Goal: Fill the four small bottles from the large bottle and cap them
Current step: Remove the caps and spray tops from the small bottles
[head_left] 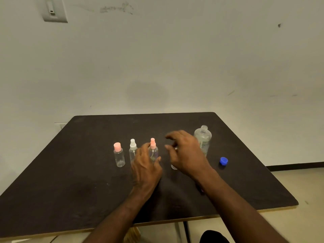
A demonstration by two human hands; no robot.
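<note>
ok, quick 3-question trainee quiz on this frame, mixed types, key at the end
1. True or false: the large bottle is uncapped.
2. Which lies furthest to the right on the table? A) blue cap B) pink flat-cap bottle C) white spray bottle
3. Which hand is around the pink spray bottle?

Key: 1 true. 2 A. 3 the left hand; the right hand hovers with spread fingers over a mostly hidden small bottle.

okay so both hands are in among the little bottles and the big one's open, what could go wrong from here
1. The large bottle stands uncapped just behind the right hand; a backward bump could tip and spill it.
2. The left hand is against the pink spray bottle, close to the white spray bottle, so either might topple.
3. The blue cap lies loose and could roll away.
</note>
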